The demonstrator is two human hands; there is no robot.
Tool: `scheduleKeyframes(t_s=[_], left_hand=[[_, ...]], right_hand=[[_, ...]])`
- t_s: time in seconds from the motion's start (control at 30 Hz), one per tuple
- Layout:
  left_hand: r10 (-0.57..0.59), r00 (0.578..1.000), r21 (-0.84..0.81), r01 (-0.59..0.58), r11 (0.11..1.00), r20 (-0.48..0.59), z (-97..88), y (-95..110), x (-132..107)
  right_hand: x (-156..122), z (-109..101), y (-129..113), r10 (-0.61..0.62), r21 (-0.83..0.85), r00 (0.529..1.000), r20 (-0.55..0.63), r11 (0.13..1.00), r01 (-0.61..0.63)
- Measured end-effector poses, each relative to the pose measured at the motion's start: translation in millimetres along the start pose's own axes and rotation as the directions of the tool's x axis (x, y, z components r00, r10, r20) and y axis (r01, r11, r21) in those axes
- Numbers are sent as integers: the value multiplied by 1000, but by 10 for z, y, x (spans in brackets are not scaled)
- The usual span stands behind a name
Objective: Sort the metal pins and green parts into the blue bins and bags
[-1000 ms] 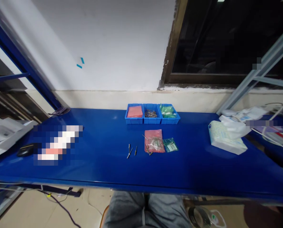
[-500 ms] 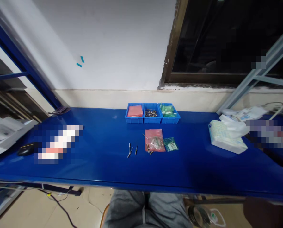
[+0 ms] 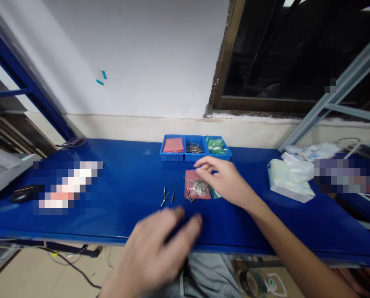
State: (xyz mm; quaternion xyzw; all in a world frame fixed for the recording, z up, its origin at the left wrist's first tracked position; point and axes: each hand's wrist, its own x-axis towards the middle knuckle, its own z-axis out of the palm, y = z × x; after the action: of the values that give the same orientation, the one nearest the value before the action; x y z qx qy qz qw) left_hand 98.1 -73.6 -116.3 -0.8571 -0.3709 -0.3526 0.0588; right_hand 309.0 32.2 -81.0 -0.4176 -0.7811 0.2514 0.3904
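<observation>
Near a pink bag [image 3: 191, 178], flat on the blue table [image 3: 79, 225]: right hand [image 3: 223, 176], fingers loosely bent, parted. Nearer the wearer: left hand [image 3: 158, 244], blurred, thumb and fingers apart. Left of the bag: metal pins [image 3: 173, 196]. Behind: three blue bins [image 3: 194, 157].

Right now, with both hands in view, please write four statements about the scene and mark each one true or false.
1. The middle box holds small metal pins. True.
2. The left box holds green bags. False: the left box holds a pink stack.
3. The tissue pack is left of the middle box. False: the tissue pack is right of it.
4. The right hand is nearer the middle box than the left hand is. True.
</observation>
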Motion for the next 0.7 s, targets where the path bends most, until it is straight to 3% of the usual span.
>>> scheduleKeyframes(t_s=[0.07,0.13,0.2,0.27,0.3,0.4,0.47,0.57,0.7], left_hand=[[-88,996,-94,91,991,35,140,-351,405],[-195,976,-302,214,929,92,257,-719,846],[-258,951,-510,308,803,169,350,-1014,1227],[-300,936,-528,353,773,186,422,-1178,1465],[-257,940,-481,336,810,224,449,-1209,1516],[-80,935,-174,148,974,347,493,-1172,1426],[6,897,12,-13,1000,441,508,-1130,1250],[143,853,-70,-125,990,503,551,-1165,1015],[166,897,-312,-34,950,409,636,-1317,903]], right_hand=[[258,112,102,-99,-199,991,95,973,116],[433,145,242,-138,-384,988,-67,918,103],[504,121,406,-185,-457,962,-202,886,74],[493,94,563,-202,-456,958,-205,886,89],[471,93,625,-198,-442,967,-163,891,108],[404,131,719,-201,-398,979,10,898,189],[392,154,726,-214,-405,972,92,884,233],[418,135,733,-196,-428,977,88,878,214],[447,94,795,-156,-413,987,50,896,163]])
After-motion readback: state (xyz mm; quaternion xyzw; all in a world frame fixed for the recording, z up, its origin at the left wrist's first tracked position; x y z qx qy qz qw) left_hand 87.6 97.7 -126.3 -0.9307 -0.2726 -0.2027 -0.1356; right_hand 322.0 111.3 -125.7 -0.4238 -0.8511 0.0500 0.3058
